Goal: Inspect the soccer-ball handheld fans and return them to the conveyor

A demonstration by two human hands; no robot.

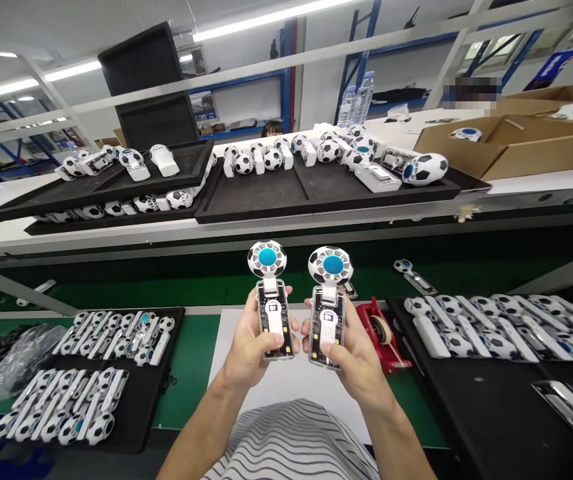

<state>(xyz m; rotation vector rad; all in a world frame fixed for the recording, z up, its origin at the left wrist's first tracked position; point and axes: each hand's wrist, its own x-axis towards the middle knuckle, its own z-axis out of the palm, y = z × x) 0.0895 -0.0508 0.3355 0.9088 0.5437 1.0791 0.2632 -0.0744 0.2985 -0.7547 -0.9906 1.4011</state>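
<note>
My left hand [253,337] is closed around a small handheld fan [267,259] with a football-patterned head and a blue centre. Its clear-faced handle shows a dark circuit board and a small display, and my thumb presses on the handle's front. A matching handheld fan [333,265] is gripped by my right hand [349,343], thumb likewise on the handle. Both fans stand upright side by side, apart from each other, faces toward me. Beneath them a white sheet [226,337] lies on the green bench.
Black trays with rows of fans lie at left [139,407] and right [466,413]. A red tape dispenser [379,333] stands beside my right hand. More trays [266,200] fill the shelf ahead, with a cardboard box [506,150] at right. A plastic bag [21,363] lies far left.
</note>
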